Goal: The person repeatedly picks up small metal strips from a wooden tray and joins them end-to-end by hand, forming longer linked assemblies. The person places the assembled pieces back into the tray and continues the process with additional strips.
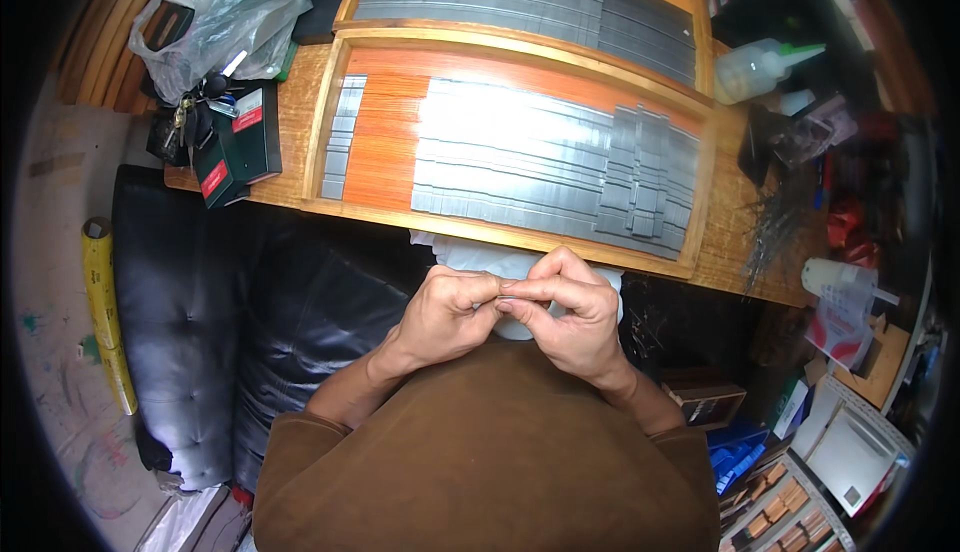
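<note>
My left hand (pixel 452 314) and my right hand (pixel 573 314) meet in front of my chest, fingertips against fingertips. Both are closed in a pinch. A thin sliver of something seems to show between them, but the fingers cover it and its kind cannot be told. Just beyond them, on the wooden table (pixel 735 242), lies a shallow wood-framed tray (pixel 450 229) with an orange bottom. Rows of flat grey metal strips (pixel 510 172) fill much of it, some stacked towards the right. A narrow column of strips (pixel 341 137) lines its left end.
Behind it lies a second tray (pixel 530 40) of grey strips. Left are a plastic bag (pixel 235 17), keys (pixel 183 117) and dark green boxes (pixel 240 147); right, a squeeze bottle (pixel 760 67) and thin dark wires (pixel 768 237). A black padded seat (pixel 180 332) stands at my left.
</note>
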Tool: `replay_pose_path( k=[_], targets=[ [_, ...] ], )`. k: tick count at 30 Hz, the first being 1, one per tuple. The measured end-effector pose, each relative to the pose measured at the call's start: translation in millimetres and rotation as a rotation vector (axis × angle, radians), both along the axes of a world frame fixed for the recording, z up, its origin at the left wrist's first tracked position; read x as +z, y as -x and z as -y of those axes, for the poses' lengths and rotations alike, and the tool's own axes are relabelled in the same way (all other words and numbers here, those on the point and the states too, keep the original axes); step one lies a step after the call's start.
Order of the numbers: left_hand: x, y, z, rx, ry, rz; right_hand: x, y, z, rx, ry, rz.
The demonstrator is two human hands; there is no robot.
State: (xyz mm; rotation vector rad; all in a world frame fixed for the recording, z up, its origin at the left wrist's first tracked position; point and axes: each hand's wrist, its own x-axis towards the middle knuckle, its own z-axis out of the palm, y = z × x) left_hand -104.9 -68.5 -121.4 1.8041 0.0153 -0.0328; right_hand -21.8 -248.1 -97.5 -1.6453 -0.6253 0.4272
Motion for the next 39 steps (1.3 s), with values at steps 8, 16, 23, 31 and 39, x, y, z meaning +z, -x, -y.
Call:
replay_pose_path(
  k=[8, 16, 23, 31, 39],
  targets=[
    [-0.5, -0.2, -0.1, 0.008, -0.035, 0.046, -1.9, 0.7, -0.4, 0.006, -0.023, -0.034],
    [1.5, 0.3, 0.5, 0.058, -0.002, 0.063, 1.3, -3.4, -1.8, 0.032, -0.045, -0.021],
    [0.6, 2.5, 0.1, 0.065, -0.013, 0.06, -3.0, -5.6, 0.3, 0.053, -0.044, -0.011],
    [0.2, 2.5, -0.5, 0.067, -0.005, 0.075, -2.8, -7.1, 0.0, 0.055, -0.026, -0.003],
    [6.1, 2.8, -1.7, 0.058, 0.002, 0.027, -1.7, -8.0, 0.4, 0.059, -0.022, -0.015]
  ],
)
